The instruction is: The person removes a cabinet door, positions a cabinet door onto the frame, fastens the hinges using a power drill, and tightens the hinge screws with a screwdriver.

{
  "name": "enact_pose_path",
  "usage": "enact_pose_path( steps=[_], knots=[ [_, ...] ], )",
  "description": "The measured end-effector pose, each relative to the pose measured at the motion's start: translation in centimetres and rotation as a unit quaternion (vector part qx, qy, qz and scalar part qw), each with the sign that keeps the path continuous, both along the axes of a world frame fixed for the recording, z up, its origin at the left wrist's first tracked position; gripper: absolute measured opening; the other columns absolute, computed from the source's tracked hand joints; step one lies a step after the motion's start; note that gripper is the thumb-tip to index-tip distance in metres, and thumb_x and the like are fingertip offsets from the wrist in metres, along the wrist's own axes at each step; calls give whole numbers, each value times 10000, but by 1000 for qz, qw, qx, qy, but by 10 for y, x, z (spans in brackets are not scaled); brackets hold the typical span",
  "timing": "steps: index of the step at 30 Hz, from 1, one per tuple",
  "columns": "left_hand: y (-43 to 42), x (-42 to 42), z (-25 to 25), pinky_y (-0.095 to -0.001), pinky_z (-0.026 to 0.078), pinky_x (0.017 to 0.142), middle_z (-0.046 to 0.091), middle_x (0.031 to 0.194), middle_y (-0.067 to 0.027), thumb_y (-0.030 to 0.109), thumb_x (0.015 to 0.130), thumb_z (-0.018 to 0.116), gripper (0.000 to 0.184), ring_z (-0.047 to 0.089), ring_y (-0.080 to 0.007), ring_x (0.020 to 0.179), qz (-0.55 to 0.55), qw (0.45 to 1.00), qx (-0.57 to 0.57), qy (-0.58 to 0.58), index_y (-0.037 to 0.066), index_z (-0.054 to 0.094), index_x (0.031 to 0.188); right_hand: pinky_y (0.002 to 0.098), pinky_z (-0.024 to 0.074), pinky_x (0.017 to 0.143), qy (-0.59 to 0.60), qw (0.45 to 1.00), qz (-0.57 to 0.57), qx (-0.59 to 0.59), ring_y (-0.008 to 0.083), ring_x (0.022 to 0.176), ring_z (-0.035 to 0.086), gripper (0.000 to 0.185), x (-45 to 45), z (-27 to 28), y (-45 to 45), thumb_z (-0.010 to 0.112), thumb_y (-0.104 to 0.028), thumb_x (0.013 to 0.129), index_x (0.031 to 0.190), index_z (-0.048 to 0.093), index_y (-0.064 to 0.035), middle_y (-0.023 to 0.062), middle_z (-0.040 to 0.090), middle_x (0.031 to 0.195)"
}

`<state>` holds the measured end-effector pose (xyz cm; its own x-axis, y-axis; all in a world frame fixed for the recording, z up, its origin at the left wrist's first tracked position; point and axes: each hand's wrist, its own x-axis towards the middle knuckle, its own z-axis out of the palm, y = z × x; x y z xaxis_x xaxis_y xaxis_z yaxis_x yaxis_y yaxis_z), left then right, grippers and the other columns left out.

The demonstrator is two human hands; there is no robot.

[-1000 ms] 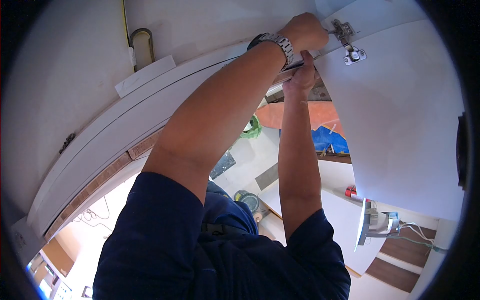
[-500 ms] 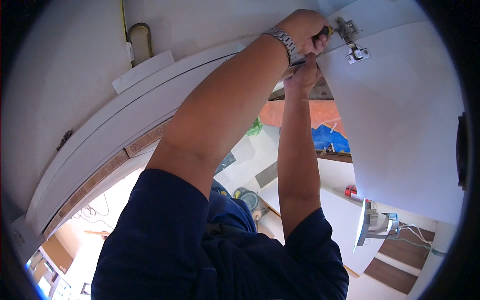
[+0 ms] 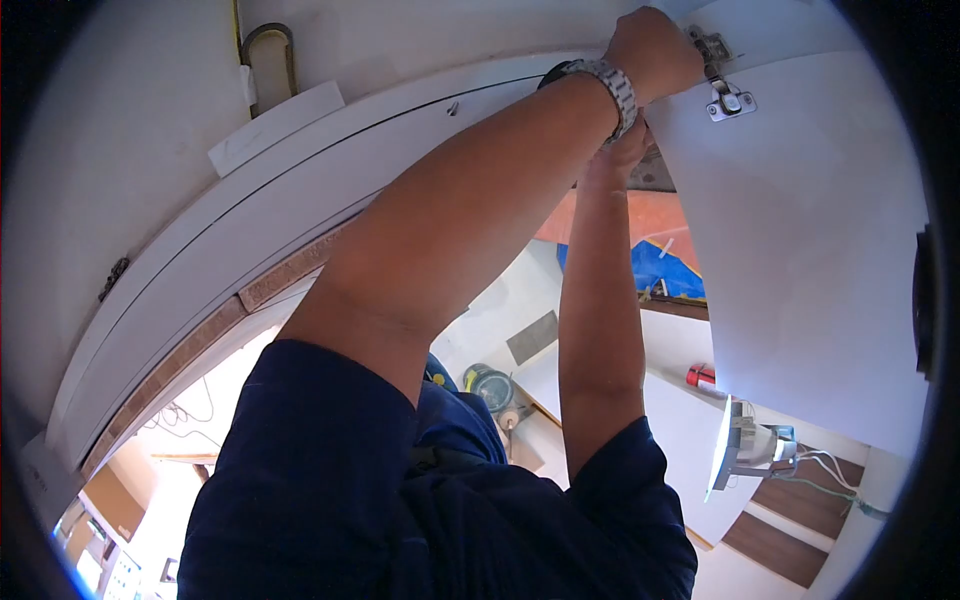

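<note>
My left hand (image 3: pixel 655 55), with a metal-banded watch on its wrist, is closed close beside a metal cabinet hinge (image 3: pixel 711 43). Its fingers face away, and the black-and-yellow tool handle seen in it half a second ago is now hidden. The hinge joins the pale panel above to a white door (image 3: pixel 800 220), where its cup plate (image 3: pixel 733 103) is fixed. Just below the left wrist, my right hand (image 3: pixel 628 150) is raised near the panel's edge. The left wrist covers most of its fingers, so its grip cannot be made out.
A long white panel edge (image 3: pixel 250 190) curves across the left. A second hinge (image 3: pixel 115 278) sits at far left. Below are a bucket (image 3: pixel 490 388), blue sheeting (image 3: pixel 675 275), a lit work lamp (image 3: pixel 755 450) with cables, and dark steps (image 3: pixel 780 550).
My left hand has moved right and slightly up, closer to the hinge, and has turned so that the tool handle is out of sight. My right hand has shifted slightly right.
</note>
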<state>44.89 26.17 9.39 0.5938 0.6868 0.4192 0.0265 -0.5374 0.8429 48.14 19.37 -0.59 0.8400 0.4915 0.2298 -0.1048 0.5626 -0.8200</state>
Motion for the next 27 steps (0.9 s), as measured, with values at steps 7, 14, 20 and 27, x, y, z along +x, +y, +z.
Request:
enact_pose_path(
  steps=[7,14,20,27],
  knots=[
    [-2,1,-4,-433,536,836,666,1020,-245,117,879,538,287,661,-394,920,47,962,264,-58,-62,611,1090,417,496,977,-13,998,33,46,285,1169,543,714,28,-21,5,649,-44,836,1431,258,-109,127,460,1368],
    [24,19,0,-413,542,743,656,907,-259,156,819,619,210,664,-375,852,21,967,237,86,-29,660,910,401,538,909,42,998,-51,18,254,1137,570,589,1,4,5,629,-43,865,1387,357,-72,104,518,1310],
    [32,30,6,-435,515,646,681,887,-233,211,841,659,202,681,-346,824,-113,982,84,123,13,691,868,382,523,942,85,995,-32,43,256,1153,561,674,-2,10,3,658,15,812,1388,326,-98,96,511,1301],
    [0,1,12,-412,540,609,693,854,-186,94,886,506,227,697,-270,751,-3,932,334,142,-52,652,980,378,495,969,78,994,-57,46,250,1161,549,703,-1,8,4,679,7,802,1393,310,-87,106,497,1337]
  ],
)
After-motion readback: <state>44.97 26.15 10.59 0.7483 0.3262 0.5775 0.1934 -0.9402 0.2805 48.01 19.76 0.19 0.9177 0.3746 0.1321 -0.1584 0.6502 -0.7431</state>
